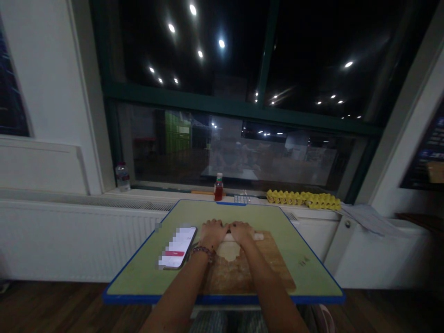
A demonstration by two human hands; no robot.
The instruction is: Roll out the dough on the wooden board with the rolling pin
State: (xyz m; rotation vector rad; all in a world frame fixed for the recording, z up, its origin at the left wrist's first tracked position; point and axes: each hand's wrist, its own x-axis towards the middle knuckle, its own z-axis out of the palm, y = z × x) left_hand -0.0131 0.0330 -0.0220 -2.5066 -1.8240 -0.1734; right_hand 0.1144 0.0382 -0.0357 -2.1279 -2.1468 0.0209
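Observation:
My left hand (214, 232), with a beaded bracelet (204, 251) at the wrist, is curled over a pale rolling pin (258, 236). Close beside it, my right hand (242, 231) lies over the same pin with bent fingers. The pin's right end sticks out past my right hand; much of its middle is covered. Below the hands, a flat, uneven sheet of dough (229, 251) rests on a wooden board (274, 264). Its far part is hidden by the pin and hands.
A lit phone (177, 247) lies left of the board on the blue-edged green table (138, 277). Behind, the windowsill holds a red-filled bottle (218, 188), a clear bottle (122, 177), yellow egg trays (301, 200) and papers (373, 218). White radiators (52, 240) stand beyond the table.

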